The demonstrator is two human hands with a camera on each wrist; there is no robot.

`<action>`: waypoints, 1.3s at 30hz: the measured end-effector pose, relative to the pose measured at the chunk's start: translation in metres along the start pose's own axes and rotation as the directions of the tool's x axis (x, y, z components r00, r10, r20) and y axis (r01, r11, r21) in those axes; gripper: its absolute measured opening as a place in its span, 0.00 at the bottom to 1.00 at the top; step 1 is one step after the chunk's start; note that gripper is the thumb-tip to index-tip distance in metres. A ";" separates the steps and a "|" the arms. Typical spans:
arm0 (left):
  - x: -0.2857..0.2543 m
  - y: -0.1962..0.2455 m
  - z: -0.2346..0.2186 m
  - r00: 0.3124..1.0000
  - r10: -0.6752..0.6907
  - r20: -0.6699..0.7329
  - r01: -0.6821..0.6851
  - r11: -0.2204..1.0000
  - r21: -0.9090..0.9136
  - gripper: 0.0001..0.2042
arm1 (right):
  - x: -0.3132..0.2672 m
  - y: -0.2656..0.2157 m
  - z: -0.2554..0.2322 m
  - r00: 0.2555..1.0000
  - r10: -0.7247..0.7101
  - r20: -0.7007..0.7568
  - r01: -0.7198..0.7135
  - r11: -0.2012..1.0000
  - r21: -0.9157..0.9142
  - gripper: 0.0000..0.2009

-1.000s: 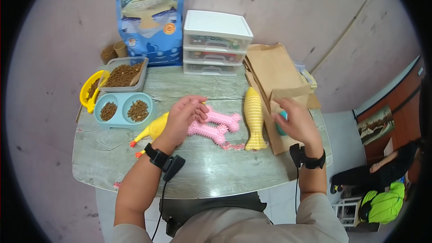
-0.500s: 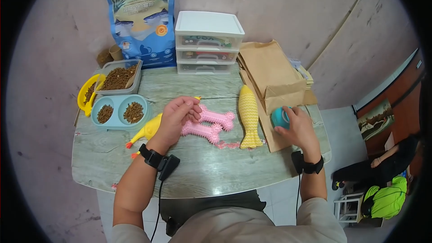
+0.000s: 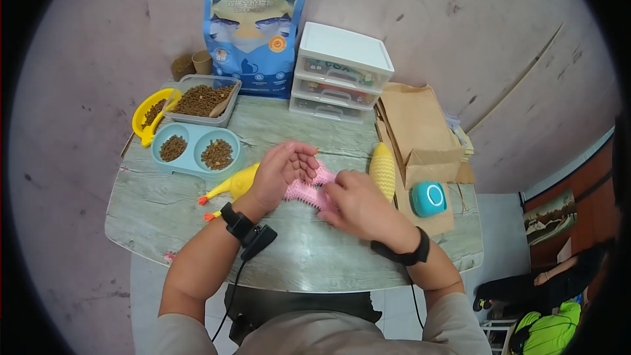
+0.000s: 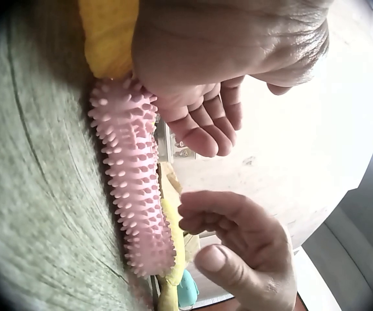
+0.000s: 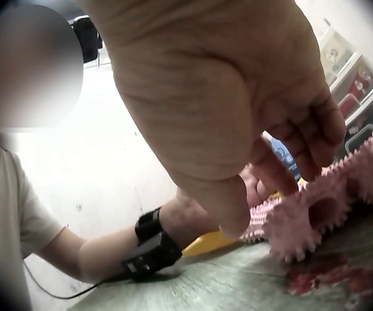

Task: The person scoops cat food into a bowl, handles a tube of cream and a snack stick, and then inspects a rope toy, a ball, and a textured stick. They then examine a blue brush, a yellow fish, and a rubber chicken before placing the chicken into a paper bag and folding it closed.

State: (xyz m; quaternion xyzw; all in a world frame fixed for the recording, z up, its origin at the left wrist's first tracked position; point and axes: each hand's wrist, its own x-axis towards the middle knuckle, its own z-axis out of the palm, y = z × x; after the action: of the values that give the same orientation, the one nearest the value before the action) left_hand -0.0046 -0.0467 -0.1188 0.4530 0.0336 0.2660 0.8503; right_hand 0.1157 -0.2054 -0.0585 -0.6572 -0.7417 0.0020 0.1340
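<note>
Two pink spiky bone toys [image 3: 302, 192] lie side by side mid-table, partly covered by both hands in the head view. My right hand [image 3: 360, 207] hovers at their right end, with thumb and fingers apart and nothing between them in the left wrist view. Above their left end is my left hand [image 3: 279, 174], palm turned inward, fingers loosely bent and empty. A yellow rubber chicken [image 3: 227, 187] with orange feet lies under the left wrist. The yellow fish toy [image 3: 382, 167] is beyond the right hand. On brown paper at right sits a teal rounded block [image 3: 427, 199] with a white ring.
A light-blue double bowl [image 3: 192, 165], a yellow bowl [image 3: 139, 117] and a clear kibble tub [image 3: 227, 112] stand at left. Behind are a blue food bag [image 3: 253, 33] and a white drawer unit [image 3: 345, 49]. Brown paper bags [image 3: 420, 118] lie back right.
My right hand first reached over the teal block, gripped it, then let go and moved left to the pink bones. The left hand has stayed over the bones. The head view has turned slightly.
</note>
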 end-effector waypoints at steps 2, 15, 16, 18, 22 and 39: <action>-0.001 0.000 0.000 1.000 0.004 -0.007 -0.004 1.000 0.003 0.20 | 0.011 -0.004 0.016 0.999 -0.006 -0.040 0.005 1.000 -0.017 0.18; -0.002 0.007 0.006 0.958 0.283 -0.040 -0.262 0.926 0.274 0.23 | 0.019 0.020 0.011 0.994 0.104 -0.036 -0.096 0.980 0.176 0.12; -0.002 0.007 0.007 0.960 0.279 -0.039 -0.257 0.925 0.280 0.23 | 0.020 0.021 0.007 0.994 0.105 -0.041 -0.096 0.978 0.182 0.12; -0.003 0.004 0.008 0.958 0.285 -0.019 -0.250 0.870 0.426 0.27 | 0.021 0.022 -0.001 0.935 0.355 0.003 -0.303 0.793 0.528 0.14; -0.006 0.003 0.019 0.972 0.233 0.004 -0.211 0.873 0.440 0.22 | 0.020 0.034 -0.006 0.903 0.391 0.178 -0.354 0.444 0.823 0.15; -0.006 0.003 0.023 0.975 0.150 -0.166 -0.084 0.933 0.349 0.18 | 0.010 -0.004 -0.031 0.987 0.031 -0.160 -0.003 0.985 0.174 0.30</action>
State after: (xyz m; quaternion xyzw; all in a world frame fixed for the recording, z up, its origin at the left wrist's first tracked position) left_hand -0.0041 -0.0650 -0.1037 0.5667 0.1330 0.3483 0.7347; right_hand 0.1168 -0.2016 -0.0258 -0.6473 -0.7197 0.0142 0.2507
